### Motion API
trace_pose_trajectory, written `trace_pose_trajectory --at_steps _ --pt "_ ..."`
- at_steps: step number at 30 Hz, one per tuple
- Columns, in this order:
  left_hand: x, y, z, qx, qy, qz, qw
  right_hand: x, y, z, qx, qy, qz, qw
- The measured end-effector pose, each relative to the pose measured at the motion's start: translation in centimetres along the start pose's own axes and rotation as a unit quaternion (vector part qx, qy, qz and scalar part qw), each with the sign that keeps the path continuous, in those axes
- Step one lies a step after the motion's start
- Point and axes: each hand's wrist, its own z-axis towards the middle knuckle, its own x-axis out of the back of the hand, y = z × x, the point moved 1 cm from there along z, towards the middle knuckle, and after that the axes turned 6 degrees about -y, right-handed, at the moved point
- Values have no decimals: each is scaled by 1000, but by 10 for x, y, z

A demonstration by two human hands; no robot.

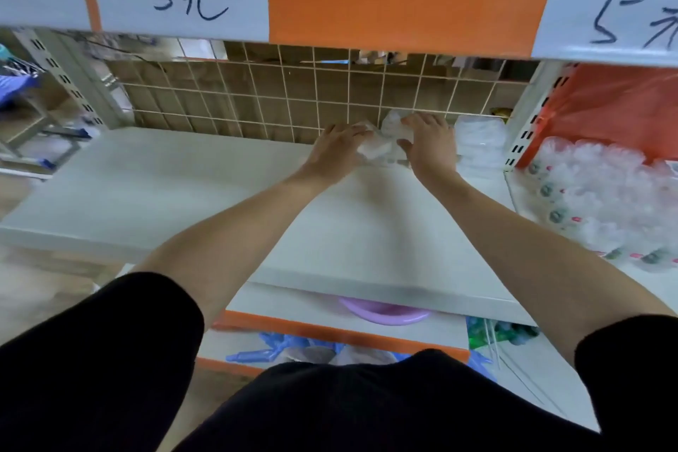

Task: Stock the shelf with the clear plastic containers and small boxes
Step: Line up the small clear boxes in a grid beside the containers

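Both arms reach to the back of the flat white shelf board (pixel 183 176), just in front of the cream wire grid panel (pixel 293 95). Between my hands sits a bundle of clear crinkly plastic containers (pixel 383 143), resting on the board. My left hand (pixel 339 143) lays its fingers close together and fairly straight against the bundle's left side. My right hand (pixel 427 141) curls its fingers over the top with the thumb spread below, gripping it. Just right of that hand stands a stack of clear plastic tubs (pixel 480 143).
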Motion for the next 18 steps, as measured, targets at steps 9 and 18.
trace_pose_trajectory --at_steps 9,18 --pt "15 -20 -23 -87 80 64 991 5 -2 -22 0 57 68 996" --pt "29 -35 -99 -36 -35 95 994 -9 -25 -122 4 -62 98 993"
